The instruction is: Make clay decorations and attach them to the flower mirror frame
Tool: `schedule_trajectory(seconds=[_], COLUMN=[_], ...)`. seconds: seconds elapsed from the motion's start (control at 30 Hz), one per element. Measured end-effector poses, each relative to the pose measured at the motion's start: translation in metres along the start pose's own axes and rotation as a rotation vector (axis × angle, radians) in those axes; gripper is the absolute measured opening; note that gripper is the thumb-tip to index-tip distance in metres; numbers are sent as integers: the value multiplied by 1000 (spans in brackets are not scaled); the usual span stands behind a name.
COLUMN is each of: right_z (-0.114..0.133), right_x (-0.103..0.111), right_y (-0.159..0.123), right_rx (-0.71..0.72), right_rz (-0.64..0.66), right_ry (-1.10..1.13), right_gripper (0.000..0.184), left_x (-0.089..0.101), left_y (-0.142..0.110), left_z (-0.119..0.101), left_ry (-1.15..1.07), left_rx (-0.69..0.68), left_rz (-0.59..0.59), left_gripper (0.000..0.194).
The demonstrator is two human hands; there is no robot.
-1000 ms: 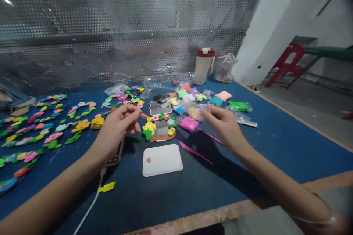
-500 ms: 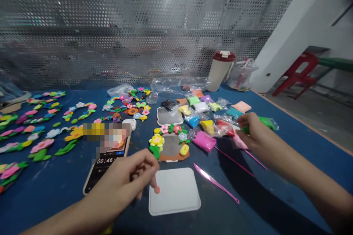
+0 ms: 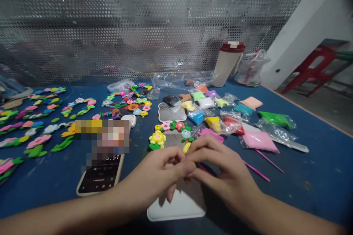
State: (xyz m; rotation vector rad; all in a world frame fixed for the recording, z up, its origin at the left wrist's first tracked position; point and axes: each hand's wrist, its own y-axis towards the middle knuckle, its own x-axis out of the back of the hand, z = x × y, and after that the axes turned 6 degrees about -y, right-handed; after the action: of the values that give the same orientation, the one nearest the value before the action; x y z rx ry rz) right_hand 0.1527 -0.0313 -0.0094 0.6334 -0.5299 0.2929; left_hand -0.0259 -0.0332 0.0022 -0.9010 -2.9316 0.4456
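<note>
Above a white rectangular board [image 3: 179, 207], my left hand [image 3: 162, 172] and my right hand [image 3: 223, 172] meet with their fingertips pressed together. Both are closed in a pinch; anything between the fingers is hidden. The knife-like pink tool beside the board is mostly covered by my right hand. Just behind my hands lies a small frame [image 3: 157, 138] decorated with clay flowers, its lower part partly covered by my fingers. A pink clay packet [image 3: 260, 140] and a green clay packet [image 3: 275, 119] rest to the right of my right hand.
A phone [image 3: 102, 174] showing a timer lies left of the board. Several clay flower pieces [image 3: 78, 107] spread across the left. Behind are a mesh-patterned panel [image 3: 172, 112], more bagged clay [image 3: 205, 102] and a lidded tumbler [image 3: 227, 64]. Thin pink tools [image 3: 257, 171] lie at right.
My right hand has left the green packet and come in left to meet my left hand over the board. My left hand has moved right; the small orange-red dab at its fingertip is out of sight.
</note>
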Motion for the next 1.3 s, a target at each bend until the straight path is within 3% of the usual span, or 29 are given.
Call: schedule_trajectory(seconds=[0.07,0.2,0.3,0.37,0.47,0.53,0.6,0.73,0.83,0.93,1.07,1.3], right_z=[1,5,4,3,4,7,9,6,-1,-3,0,0], right_x=[-2,0,3,5,6,6,7,9,5,1,-1,5], right_y=[-6,-12,-14,-16,-18,-17,-14,-13,-15,-16,-15,-16], right_rx=[111,147,397,562,630,568,374,-248,-468,-570,-625,-486], right_rz=[-18,49,170,182,157,153,180,210,192,239,312,257], right_ry=[-157,-324,-415,-493,-564,-541,-388,274,667,744,754,615], right_gripper=[7,19,29,34,37,35,28,23,22,19,35,31], left_x=[-2,-4,-5,-6,-8,-8,-7,2,7,7,8,12], left_y=[0,-2,-6,-10,-15,-16,-15,-12,-14,-16,-16,-13], left_z=[0,-5,-4,-2,-3,-7,-10,-13,-12,-11,-8,3], left_ry=[1,-12,-24,-40,-65,-72,-77,-64,-73,-10,227,789], left_rx=[11,77,194,275,312,285,224,34,-68,-113,-83,-212], left_rz=[-21,-81,-44,-21,-29,-38,-43,-150,-231,-195,-120,-84], left_gripper=[30,16,9,12,18,19,23,27,24,25,27,25])
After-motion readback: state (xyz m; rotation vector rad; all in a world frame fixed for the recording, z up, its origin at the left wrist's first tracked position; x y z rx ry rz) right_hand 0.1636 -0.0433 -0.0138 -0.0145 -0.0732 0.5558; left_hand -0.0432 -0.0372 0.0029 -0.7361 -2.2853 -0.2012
